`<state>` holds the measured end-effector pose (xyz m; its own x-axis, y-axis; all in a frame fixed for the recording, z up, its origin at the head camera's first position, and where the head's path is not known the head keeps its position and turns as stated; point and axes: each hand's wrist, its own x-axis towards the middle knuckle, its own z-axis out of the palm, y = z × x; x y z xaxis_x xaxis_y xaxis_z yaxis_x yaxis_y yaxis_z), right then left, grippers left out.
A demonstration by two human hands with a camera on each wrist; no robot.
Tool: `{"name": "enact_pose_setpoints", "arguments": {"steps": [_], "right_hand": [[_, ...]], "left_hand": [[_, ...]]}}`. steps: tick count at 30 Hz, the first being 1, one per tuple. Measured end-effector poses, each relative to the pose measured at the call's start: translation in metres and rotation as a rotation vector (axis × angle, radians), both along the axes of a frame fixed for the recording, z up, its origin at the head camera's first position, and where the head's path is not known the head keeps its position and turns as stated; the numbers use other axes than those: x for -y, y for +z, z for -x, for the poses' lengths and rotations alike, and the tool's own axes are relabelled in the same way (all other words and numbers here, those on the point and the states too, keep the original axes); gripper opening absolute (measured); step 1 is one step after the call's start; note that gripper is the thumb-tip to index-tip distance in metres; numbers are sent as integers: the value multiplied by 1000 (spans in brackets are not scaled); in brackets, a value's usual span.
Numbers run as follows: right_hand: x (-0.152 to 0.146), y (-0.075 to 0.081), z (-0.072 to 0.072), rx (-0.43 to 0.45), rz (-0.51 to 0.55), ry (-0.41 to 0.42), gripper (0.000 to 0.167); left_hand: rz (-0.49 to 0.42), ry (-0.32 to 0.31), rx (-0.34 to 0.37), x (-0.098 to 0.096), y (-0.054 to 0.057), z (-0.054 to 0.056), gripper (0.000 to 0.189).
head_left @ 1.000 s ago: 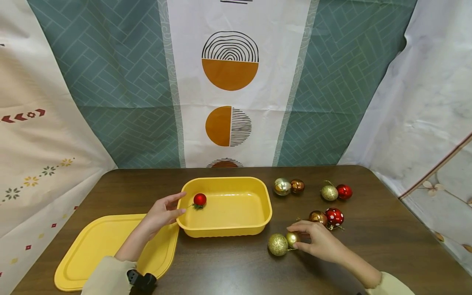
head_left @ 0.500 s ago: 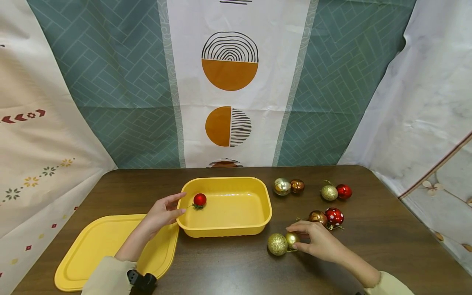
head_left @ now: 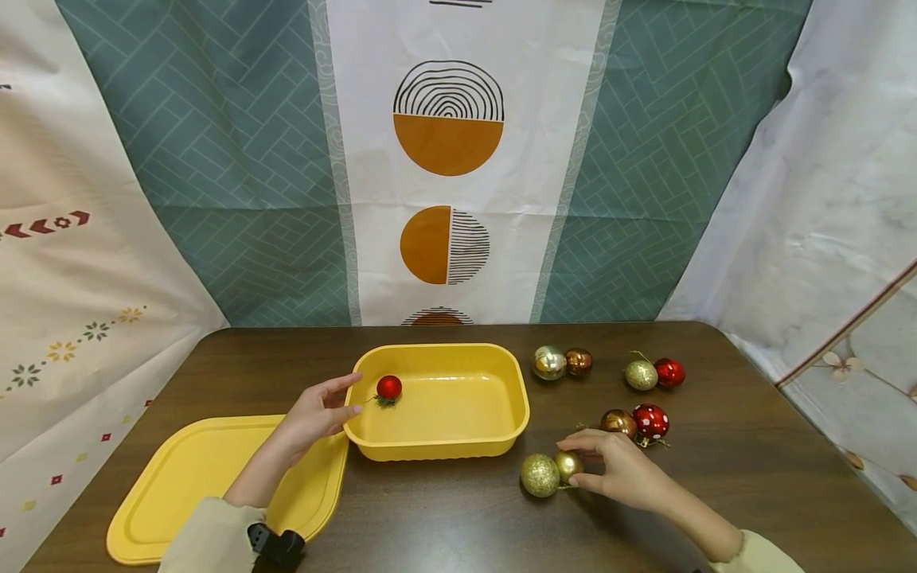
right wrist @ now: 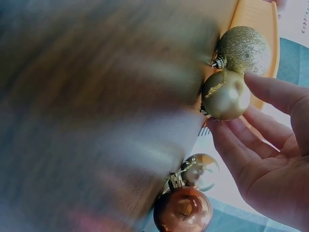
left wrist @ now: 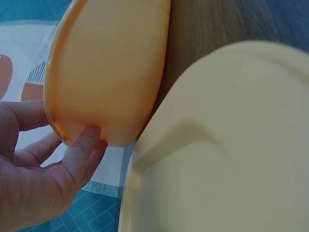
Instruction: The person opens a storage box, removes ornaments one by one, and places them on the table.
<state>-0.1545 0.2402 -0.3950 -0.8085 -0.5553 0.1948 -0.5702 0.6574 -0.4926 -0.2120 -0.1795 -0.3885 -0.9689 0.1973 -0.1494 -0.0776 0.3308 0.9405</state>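
Observation:
A yellow plastic tub [head_left: 437, 450] stands in the middle of the table. My left hand [head_left: 318, 412] holds its left end; in the left wrist view the thumb laps over the rim and fingertips [left wrist: 91, 133] press the outer wall. Inside the tub lies a shiny red bauble [head_left: 389, 387] with a green sprig. To the right of the tub, my right hand [head_left: 612, 469] pinches a smooth gold bauble [right wrist: 227, 96] between thumb and fingers. A larger gold glitter bauble [head_left: 540, 475] sits against it on the left, its cap and gold string showing in the right wrist view.
The yellow lid [head_left: 208, 477] lies left of the tub, under my left forearm. Further right are paired baubles: pale gold [head_left: 548, 363] with copper [head_left: 578, 362], gold glitter [head_left: 641, 375] with red [head_left: 669, 372], and bronze [head_left: 618, 422] beside red with white dots [head_left: 650, 421].

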Motion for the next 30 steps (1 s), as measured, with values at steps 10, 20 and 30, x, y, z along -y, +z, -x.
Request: {"name": "enact_pose_setpoints", "arguments": {"steps": [10,20,30], "right_hand": [[0,4,-4,-9,-9,-29,39],[20,21,-8,-38,119,15,39],[67,34,-2,105,305,63,45]], "left_hand": [[1,4,1,0,0,1,57],[6,12,4,0,0,1,57],[6,9,3,0,-1,1,57]]}}
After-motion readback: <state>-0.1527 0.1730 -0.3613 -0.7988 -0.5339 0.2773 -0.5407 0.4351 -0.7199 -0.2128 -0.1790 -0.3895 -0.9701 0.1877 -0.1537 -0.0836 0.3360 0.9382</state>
